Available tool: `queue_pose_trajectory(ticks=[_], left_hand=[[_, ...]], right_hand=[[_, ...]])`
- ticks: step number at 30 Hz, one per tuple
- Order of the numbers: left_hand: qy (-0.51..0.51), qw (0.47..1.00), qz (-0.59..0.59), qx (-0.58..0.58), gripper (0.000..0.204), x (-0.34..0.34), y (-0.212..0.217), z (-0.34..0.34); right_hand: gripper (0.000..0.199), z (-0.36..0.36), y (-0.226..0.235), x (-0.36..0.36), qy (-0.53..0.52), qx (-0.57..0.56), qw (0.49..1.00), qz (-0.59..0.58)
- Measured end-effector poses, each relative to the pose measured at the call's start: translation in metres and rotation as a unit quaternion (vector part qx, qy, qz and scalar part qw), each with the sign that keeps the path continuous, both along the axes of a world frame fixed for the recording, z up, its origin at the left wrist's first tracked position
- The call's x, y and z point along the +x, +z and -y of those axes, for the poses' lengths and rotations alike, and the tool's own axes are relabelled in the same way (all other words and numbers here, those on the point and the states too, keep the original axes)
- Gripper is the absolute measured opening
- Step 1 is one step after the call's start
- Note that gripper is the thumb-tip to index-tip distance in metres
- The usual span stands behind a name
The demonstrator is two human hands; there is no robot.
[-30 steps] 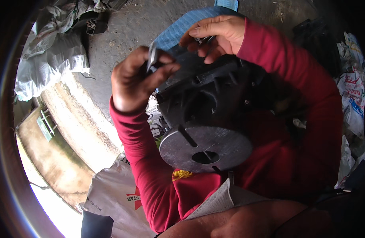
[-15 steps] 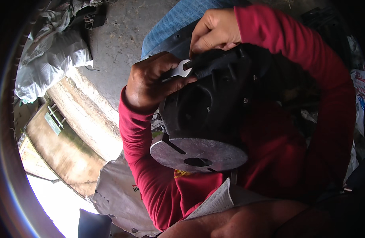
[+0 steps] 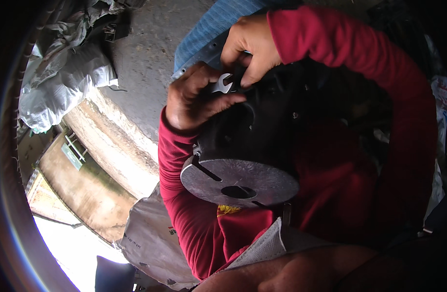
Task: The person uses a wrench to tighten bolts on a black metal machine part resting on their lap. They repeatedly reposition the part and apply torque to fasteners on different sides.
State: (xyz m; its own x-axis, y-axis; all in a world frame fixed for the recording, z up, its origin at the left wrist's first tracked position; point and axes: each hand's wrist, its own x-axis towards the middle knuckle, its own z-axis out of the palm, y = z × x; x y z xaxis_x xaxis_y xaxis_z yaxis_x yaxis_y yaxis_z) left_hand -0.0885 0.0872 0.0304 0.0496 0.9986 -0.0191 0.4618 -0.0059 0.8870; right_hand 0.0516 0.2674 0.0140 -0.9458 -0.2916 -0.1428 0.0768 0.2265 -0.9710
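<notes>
My left hand (image 3: pixel 190 100) is closed round an open-end wrench (image 3: pixel 223 85), with the bright jaw sticking out between thumb and fingers. My right hand (image 3: pixel 255 46) reaches over from the far side, its thumb and fingertips pressed together beside that jaw. What they pinch is hidden in shadow. Both hands are at the far upper edge of a black machine housing (image 3: pixel 257 131), and its dark surface hides most detail. At its near end is a round grey metal disc (image 3: pixel 272 182) with a centre hole and a slot.
Blue cloth (image 3: pixel 194 46) lies beyond the hands, next to a dark metal edge with holes. White plastic sacks (image 3: pixel 68 92) sit at the far left on the grey floor (image 3: pixel 140 63). A brown sheet (image 3: pixel 150 233) lies by my left elbow. Dark clutter and bags line the right.
My right hand has moved left and nearer, down beside the wrench jaw. The jaw, earlier against the housing's edge, now shows apart from it. The disc has shifted slightly away and left.
</notes>
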Motion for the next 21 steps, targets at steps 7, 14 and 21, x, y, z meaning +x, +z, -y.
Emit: queue_pose_trajectory(ticks=[7, 14, 21], left_hand=[[0.017, 0.989, 0.134, -0.063, 0.032, -0.002, 0.016, 0.01], [0.336, 0.886, 0.309, 0.081, 0.033, -0.028, 0.057, 0.053], [0.405, 0.907, 0.062, 0.094, 0.048, -0.034, 0.086, 0.097]], right_hand=[[0.03, 0.018, -0.029, -0.006, -0.041, -0.02, 0.986, -0.16], [0.023, 0.015, -0.022, -0.01, 0.016, 0.007, 0.989, -0.147], [0.011, 0.017, -0.02, -0.003, -0.015, 0.046, 0.978, -0.204]])
